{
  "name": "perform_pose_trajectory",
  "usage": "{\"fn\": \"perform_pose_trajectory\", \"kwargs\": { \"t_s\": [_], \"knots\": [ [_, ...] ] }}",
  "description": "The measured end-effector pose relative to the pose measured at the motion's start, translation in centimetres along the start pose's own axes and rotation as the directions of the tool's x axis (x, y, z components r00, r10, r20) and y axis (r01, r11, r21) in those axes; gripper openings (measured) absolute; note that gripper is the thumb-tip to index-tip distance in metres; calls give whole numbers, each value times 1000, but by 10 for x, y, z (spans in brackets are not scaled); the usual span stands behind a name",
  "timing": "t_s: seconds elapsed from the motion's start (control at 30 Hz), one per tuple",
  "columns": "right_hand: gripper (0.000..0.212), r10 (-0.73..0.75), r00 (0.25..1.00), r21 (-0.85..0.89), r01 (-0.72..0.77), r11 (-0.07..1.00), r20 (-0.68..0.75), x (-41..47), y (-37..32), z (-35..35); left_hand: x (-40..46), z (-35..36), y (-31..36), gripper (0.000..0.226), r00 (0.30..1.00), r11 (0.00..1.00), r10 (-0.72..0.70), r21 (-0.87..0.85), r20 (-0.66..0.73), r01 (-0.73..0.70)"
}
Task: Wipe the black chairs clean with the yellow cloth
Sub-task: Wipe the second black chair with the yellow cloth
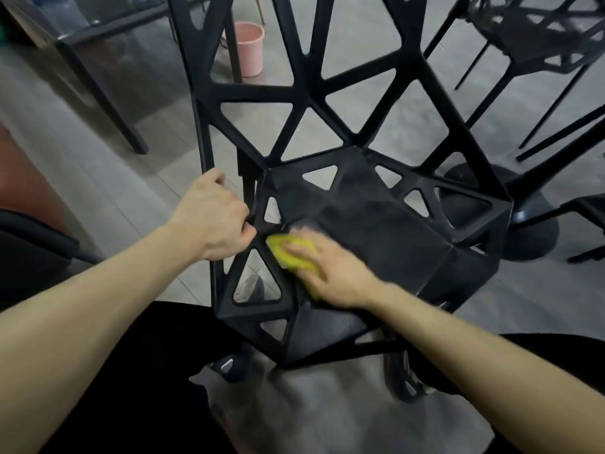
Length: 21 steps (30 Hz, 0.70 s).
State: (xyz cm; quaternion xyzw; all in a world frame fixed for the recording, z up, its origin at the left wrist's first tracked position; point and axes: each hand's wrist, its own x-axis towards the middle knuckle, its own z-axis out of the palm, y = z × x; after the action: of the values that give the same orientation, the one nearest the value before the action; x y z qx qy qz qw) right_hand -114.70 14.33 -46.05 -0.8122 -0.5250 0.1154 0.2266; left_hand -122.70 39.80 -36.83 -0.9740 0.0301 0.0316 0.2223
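Pressing folded yellow cloth (291, 253) flat under right hand (330, 273) on seat of black plastic lattice chair (376, 224), near its left edge; left hand (212, 221) gripping the side frame, steadying. Judging mid-wipe on this seat: backrest, legs and second black lattice chair (537, 34) behind apparently remaining.

Crumpled yellow cloth (292, 254) on the left seat edge of the upright black lattice chair (376, 224).

Right hand (330, 267) blurred, covering most of yellow cloth (288, 253).
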Motion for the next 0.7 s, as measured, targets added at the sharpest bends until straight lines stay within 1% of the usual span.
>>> {"fn": "perform_pose_trajectory", "kwargs": {
  "t_s": [0.07, 0.1, 0.13, 0.17, 0.2, 0.23, 0.27, 0.3, 0.33, 0.37, 0.4, 0.43, 0.47, 0.5, 0.53, 0.57, 0.6, 0.63, 0.67, 0.7],
  "knots": [
    [54, -139, 987, 63, 134, 989, 81, -28, -21, -2, -5, -5, 3, 56, 998, 998, 47, -44, 45, -45],
    [53, -193, 975, 82, 185, 979, 106, -31, -15, -7, -7, -6, 6, 55, 997, 996, 68, -54, 41, -66],
    [51, -225, 969, 61, 220, 974, 99, -25, 2, -14, -9, -6, 7, 55, 996, 996, 80, -49, 35, -78],
    [50, -211, 976, 13, 211, 977, 59, -13, 27, -23, -11, -6, 7, 55, 996, 996, 79, -45, 30, -77],
    [51, -116, 993, -65, 114, 991, -31, 3, 58, -34, -11, -6, 9, 54, 997, 997, 72, -42, 26, -71],
    [54, 45, 989, -120, -63, 991, -143, 19, 88, -45, -12, -6, 10, 52, 998, 997, 61, -39, 18, -60],
    [56, 225, 945, -123, -259, 958, -237, 33, 112, -51, -13, -6, 11, 51, 999, 998, 50, -33, 15, -49],
    [57, 386, 865, -75, -429, 900, -321, 46, 119, -49, -12, -6, 11, 50, 999, 999, 43, -30, 14, -42],
    [57, 455, 811, -24, -498, 867, -368, 56, 110, -37, -12, -5, 12, 49, 999, 998, 39, -42, 11, -39],
    [57, 427, 817, -16, -469, 883, -388, 60, 89, -17, -12, -5, 12, 48, 999, 997, 38, -64, 13, -37],
    [56, 308, 890, -37, -339, 940, -336, 57, 56, 1, -11, -6, 12, 48, 999, 996, 40, -83, 26, -38],
    [55, 126, 966, -34, -138, 990, -225, 48, 27, 17, -10, -5, 11, 48, 998, 995, 49, -89, 34, -46],
    [56, -20, 995, 13, 21, 1000, -97, 35, 3, 23, -10, -4, 11, 47, 998, 995, 60, -85, 26, -57],
    [58, -125, 992, 69, 126, 990, -10, 26, -3, 20, -11, -3, 11, 46, 998, 995, 63, -83, 8, -62],
    [59, -200, 980, 95, 198, 976, 8, 26, 10, 9, -11, -3, 11, 45, 998, 995, 65, -80, 6, -64],
    [58, -195, 981, 52, 195, 979, -11, 30, 33, -5, -11, -3, 11, 44, 997, 995, 67, -78, 26, -65],
    [57, -83, 995, -4, 83, 997, -60, 37, 60, -20, -10, -2, 11, 44, 996, 995, 66, -80, 54, -61],
    [57, 107, 982, -52, -116, 992, -156, 44, 87, -34, -10, -1, 11, 42, 996, 994, 60, -97, 65, -54],
    [58, 297, 913, -59, -325, 944, -279, 53, 108, -45, -10, -1, 12, 40, 997, 992, 53, -116, 61, -45],
    [61, 431, 821, -10, -469, 883, -374, 62, 114, -45, -11, 0, 13, 39, 998, 992, 46, -122, 52, -39]
  ]
}}
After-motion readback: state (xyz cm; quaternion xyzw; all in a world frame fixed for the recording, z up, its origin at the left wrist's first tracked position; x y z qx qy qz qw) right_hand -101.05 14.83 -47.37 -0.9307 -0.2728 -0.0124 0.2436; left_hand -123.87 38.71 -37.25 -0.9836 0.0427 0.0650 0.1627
